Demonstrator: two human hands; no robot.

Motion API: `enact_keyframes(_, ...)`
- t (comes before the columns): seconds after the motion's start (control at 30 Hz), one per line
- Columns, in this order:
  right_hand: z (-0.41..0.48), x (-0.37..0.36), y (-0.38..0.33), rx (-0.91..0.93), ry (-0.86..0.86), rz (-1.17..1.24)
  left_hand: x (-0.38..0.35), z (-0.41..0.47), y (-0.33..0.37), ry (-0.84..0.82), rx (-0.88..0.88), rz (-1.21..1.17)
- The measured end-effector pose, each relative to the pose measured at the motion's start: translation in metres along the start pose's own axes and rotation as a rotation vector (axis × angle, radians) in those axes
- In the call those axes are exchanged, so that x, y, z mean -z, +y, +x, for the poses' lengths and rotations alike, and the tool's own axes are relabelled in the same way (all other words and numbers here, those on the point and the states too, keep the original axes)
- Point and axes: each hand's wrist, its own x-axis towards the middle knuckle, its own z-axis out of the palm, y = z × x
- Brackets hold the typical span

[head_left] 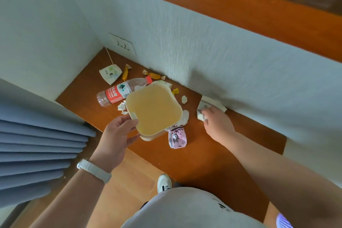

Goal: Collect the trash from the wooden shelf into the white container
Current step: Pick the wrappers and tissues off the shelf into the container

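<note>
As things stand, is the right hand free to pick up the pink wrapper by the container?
Probably not yet: the right hand is closed on a crumpled paper by the wall. The pink wrapper lies uncovered nearby, left of it.

The wooden shelf (88, 87) has a smooth, slightly glossy orange-brown finish. The white container (154, 110) looks like matt plastic. The water bottle (123, 90) is clear, ribbed plastic with a glossy printed label. The candy wrappers (154, 75) are shiny foil — crinkled at the ends. The wall (212, 57) is matt and finely textured. The curtain (37, 146) on the left is pleated cloth.
</note>
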Motion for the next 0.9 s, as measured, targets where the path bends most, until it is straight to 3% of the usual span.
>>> enact_keyframes(0.27, -0.015, 0.041, -0.019, -0.057, 0.054, 0.189, 0.000, -0.004, 0.006, -0.050, -0.047, 0.007)
enact_keyframes(0.6, -0.040, 0.129, -0.090, 0.078, 0.348, 0.435, 0.018, -0.018, 0.000, -0.063, -0.086, 0.054)
enact_keyframes(0.73, -0.045, 0.135, -0.123, 0.184, 0.258, 0.448, 0.024, -0.026, -0.001, -0.063, -0.124, 0.085)
enact_keyframes(0.9, -0.044, 0.119, -0.152, 0.343, 0.123, 0.293, 0.033, -0.033, -0.005, -0.063, -0.143, 0.119)
